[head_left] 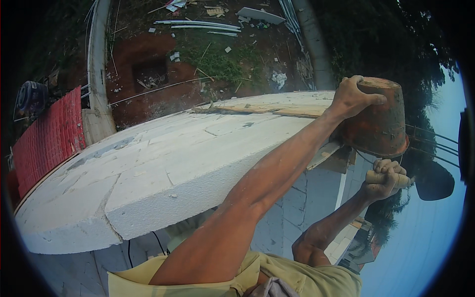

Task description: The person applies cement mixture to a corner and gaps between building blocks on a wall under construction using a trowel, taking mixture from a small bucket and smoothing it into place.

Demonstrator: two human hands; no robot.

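Observation:
A dirty orange-brown bucket [376, 119] stands at the far end of a pale block wall top [148, 178]. My left hand [357, 99] grips the upper part of the bucket, fingers over its edge, with my forearm reaching diagonally across the wall. Below the bucket, my right hand [388, 178] is wrapped round a pale wooden handle of a tool with a broad dark blade [434, 180], held out to the right against the sky. A thin plank [267, 110] lies along the wall top behind my left arm.
Far below are red soil with a pit [151, 74], white pipes [198, 24], scattered debris and a concrete strip [96, 49]. A red corrugated roof [47, 143] is at left. More block walling [297, 208] drops beneath the edge. Horizontal rods [435, 146] and trees [386, 39] are at right.

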